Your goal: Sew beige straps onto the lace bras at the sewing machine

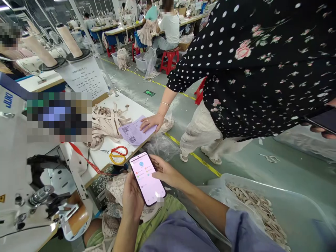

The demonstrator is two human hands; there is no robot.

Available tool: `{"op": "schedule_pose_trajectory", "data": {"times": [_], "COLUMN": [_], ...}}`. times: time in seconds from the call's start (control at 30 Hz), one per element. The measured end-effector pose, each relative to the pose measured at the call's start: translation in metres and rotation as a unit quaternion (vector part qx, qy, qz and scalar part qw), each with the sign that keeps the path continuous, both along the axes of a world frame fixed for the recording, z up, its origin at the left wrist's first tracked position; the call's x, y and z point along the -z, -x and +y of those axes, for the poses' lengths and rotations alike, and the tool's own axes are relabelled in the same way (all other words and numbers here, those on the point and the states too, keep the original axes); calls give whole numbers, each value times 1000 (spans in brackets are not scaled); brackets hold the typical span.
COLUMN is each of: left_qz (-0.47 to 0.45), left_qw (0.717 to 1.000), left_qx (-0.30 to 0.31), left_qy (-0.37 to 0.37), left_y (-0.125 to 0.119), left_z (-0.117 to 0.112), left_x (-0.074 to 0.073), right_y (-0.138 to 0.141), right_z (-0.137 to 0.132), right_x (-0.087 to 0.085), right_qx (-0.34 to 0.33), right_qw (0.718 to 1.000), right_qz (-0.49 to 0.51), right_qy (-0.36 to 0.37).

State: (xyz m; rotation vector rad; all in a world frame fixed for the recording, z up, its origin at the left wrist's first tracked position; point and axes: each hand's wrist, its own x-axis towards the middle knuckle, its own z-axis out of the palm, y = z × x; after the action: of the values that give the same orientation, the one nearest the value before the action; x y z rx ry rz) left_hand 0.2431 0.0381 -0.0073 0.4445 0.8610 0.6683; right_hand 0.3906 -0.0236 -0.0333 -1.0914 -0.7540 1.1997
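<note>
My left hand (132, 201) is wrapped round a smartphone (147, 178) with a lit pink screen, held over my lap. My right hand (164, 171) rests at the phone's right edge, fingers curled against it. Just beyond, on the white table (105, 159), lies a purple slip (133, 133) printed with two QR codes. A standing person in a black dotted floral top presses a hand (151, 122) flat on that slip. Beige elastic strips (105, 122) are piled beside it.
Red and yellow scissors (118, 155) lie near the table's front edge. A white sewing machine (28, 182) fills the left. A clear plastic bin (262, 206) of beige strips stands at my right. Other workers sit at tables far behind.
</note>
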Motion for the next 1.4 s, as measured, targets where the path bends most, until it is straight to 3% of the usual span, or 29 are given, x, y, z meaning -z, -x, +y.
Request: {"op": "schedule_pose_trajectory", "data": {"times": [0.5,1.1,1.4], "left_qz": [4,-1,12], "left_qw": [1000,1000,1000], "left_qx": [15,-1,-6], "left_qy": [-16,-15,-18], "left_y": [-1,-2,-1], "left_z": [-6,-4,-3], "left_x": [-1,2,3], "right_y": [-3,-5,-5], "right_z": [7,1,3], "right_x": [0,2,12], "right_qx": [47,26,27], "right_qw": [998,999,1000], "right_qz": [-14,1,11], "right_qy": [27,18,11]}}
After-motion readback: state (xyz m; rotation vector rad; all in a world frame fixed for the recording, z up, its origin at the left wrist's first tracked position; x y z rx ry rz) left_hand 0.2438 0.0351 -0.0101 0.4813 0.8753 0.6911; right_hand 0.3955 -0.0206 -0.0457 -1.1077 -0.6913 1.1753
